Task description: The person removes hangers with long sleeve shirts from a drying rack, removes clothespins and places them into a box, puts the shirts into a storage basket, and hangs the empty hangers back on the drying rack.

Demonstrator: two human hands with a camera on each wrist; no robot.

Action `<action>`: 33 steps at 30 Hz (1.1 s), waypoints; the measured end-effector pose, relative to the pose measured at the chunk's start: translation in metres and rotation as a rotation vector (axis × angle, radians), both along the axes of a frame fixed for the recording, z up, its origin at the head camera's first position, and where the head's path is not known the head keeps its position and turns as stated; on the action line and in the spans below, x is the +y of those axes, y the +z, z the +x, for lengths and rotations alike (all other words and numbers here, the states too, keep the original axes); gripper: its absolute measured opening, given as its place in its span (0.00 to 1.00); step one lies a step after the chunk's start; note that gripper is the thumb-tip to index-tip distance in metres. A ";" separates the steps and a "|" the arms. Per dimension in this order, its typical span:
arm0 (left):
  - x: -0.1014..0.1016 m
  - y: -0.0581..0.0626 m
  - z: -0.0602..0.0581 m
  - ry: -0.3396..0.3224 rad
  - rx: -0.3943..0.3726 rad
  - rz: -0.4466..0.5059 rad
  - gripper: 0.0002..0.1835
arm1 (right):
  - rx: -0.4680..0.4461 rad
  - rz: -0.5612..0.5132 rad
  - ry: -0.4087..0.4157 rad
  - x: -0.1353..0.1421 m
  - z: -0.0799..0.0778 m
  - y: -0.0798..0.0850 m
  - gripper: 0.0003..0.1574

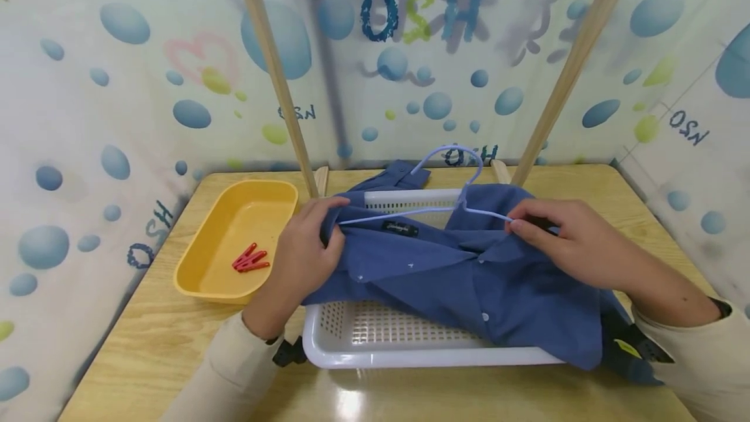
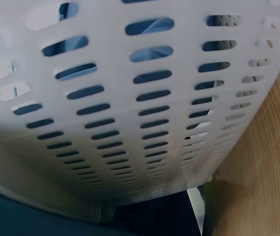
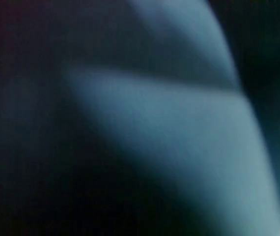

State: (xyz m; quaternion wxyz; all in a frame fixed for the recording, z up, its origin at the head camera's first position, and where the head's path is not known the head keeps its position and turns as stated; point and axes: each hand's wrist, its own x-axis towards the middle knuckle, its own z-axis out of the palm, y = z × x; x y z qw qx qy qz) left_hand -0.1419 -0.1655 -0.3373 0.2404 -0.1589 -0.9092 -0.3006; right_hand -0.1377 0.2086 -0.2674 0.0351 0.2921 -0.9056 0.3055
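A blue buttoned shirt (image 1: pixel 422 279) lies spread across a white slotted laundry basket (image 1: pixel 433 357), its dark collar label facing up. Over the collar runs a pale lilac clothes hanger (image 1: pixel 404 214), its hook pointing away from me. My left hand (image 1: pixel 305 246) grips the shirt's left shoulder between thumb and fingers, where that hanger arm enters the cloth. With thumb and fingertips, my right hand (image 1: pixel 562 236) pinches the right hanger arm at the shirt's edge. The left wrist view is filled by the slotted basket wall (image 2: pixel 145 113); blurred blue cloth (image 3: pixel 179 142) covers the right wrist view.
To the left stands a yellow tray (image 1: pixel 234 197) holding several red clothespins (image 1: pixel 250 260). Two wooden poles (image 1: pixel 275 70) rise behind the basket, leaning outward toward the top. A patterned curtain (image 1: pixel 410 96) hangs around the wooden table (image 1: pixel 140 337).
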 end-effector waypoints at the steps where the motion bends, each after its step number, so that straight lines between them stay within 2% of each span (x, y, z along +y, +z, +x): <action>1: 0.000 0.000 0.000 -0.001 -0.001 0.001 0.20 | 0.001 0.002 0.000 0.001 0.000 0.000 0.10; 6: -0.002 -0.001 -0.001 -0.006 -0.004 0.010 0.20 | 0.003 0.007 -0.005 0.004 0.001 -0.001 0.10; 17: -0.005 0.000 -0.003 0.019 -0.067 0.019 0.20 | 0.014 0.003 0.002 0.002 0.004 0.000 0.10; 26: -0.008 0.005 -0.006 0.094 -0.197 -0.038 0.15 | 0.008 -0.040 -0.006 0.003 0.006 -0.005 0.11; 33: -0.015 0.002 -0.010 0.087 -0.188 -0.040 0.14 | 0.028 -0.039 -0.028 0.005 0.004 -0.006 0.11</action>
